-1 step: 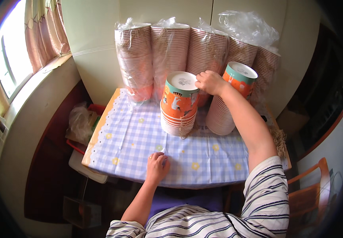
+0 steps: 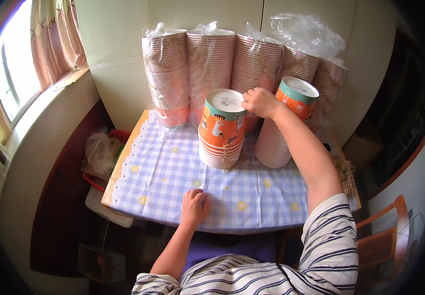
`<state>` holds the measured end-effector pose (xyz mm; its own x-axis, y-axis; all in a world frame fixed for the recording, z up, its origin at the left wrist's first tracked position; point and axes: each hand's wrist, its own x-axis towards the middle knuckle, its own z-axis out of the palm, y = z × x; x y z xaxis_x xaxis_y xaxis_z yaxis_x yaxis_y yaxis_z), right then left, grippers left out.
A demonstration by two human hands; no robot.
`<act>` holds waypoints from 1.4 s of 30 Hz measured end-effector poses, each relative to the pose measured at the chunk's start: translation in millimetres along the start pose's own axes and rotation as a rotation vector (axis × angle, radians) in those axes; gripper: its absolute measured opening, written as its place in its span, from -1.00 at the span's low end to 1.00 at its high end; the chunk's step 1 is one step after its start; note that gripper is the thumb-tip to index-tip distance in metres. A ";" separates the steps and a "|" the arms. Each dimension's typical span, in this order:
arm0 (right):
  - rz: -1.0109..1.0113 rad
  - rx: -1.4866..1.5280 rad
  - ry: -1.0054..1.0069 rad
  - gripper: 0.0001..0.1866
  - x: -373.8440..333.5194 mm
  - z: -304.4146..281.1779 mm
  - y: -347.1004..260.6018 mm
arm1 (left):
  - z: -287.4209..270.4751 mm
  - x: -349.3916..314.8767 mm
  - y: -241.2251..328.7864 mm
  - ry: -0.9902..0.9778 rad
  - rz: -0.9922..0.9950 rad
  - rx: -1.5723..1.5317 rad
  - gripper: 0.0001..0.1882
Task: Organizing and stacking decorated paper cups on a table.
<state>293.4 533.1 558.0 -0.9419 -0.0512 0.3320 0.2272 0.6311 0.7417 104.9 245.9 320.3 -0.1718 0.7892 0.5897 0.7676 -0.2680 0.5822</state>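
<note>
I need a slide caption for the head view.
Right hand at inverted paper cup stack, left hand on checked tablecloth.

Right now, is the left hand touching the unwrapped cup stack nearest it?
Apart: the head view shows checked tablecloth between the left hand and that cup stack.

I see the middle cup stack [image 2: 217, 129] banded teal above orange, printed with pale animals, its top white; the right cup stack [image 2: 297, 100] repeats the teal and orange. Over the counter [image 2: 107, 198], my feed gives blue-and-white checked cloth [image 2: 170, 172] with yellow flowers. Lower right, the sleeve [image 2: 330, 236] is cream, dark-striped; upper left, the curtain [image 2: 57, 34] reads pinkish tan.
</note>
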 end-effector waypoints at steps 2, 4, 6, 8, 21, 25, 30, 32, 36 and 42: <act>0.009 -0.014 -0.017 -0.89 -1.2 1.2 -0.1 | 0.4 0.2 -0.2 -0.005 0.005 0.002 -0.86; 0.000 -0.009 0.006 -0.89 -1.5 1.5 0.5 | 0.2 0.5 0.7 -0.023 -0.005 0.022 -0.86; -0.009 -0.005 0.028 -0.88 -1.0 1.3 0.2 | 0.9 -0.1 -0.6 -0.014 0.006 0.026 -0.86; -0.012 -0.022 0.009 -0.88 0.5 0.9 -2.0 | 0.5 -1.5 -1.2 -0.004 0.017 0.031 -0.86; 0.015 -0.028 -0.021 -0.90 -3.9 1.5 -7.4 | 3.1 -1.1 -2.8 -0.011 0.014 0.034 -0.87; 0.133 -0.024 -0.083 -0.94 -5.2 -4.2 -13.8 | 3.0 -1.6 -3.0 -0.016 0.026 0.035 -0.86; 0.635 0.307 0.085 -0.65 -16.6 -23.2 -41.9 | 1.1 -3.9 -3.3 -0.007 0.029 0.045 -0.86; 0.829 0.506 0.280 -0.58 -31.3 -17.2 -69.6 | 1.6 -3.5 -4.9 0.000 0.030 0.054 -0.86; 1.239 0.940 0.301 -0.66 -69.0 9.1 -139.5 | -2.2 -0.8 -0.2 -0.018 0.017 0.050 -0.85; 1.473 1.190 0.204 -0.70 -132.2 52.2 -230.9 | 3.5 -0.3 2.1 -0.030 -0.015 0.007 -0.85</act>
<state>352.5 434.5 312.5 -0.1267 0.9257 0.3565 0.3602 0.3778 -0.8530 108.7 247.1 319.5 -0.1649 0.8090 0.5642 0.7695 -0.2523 0.5867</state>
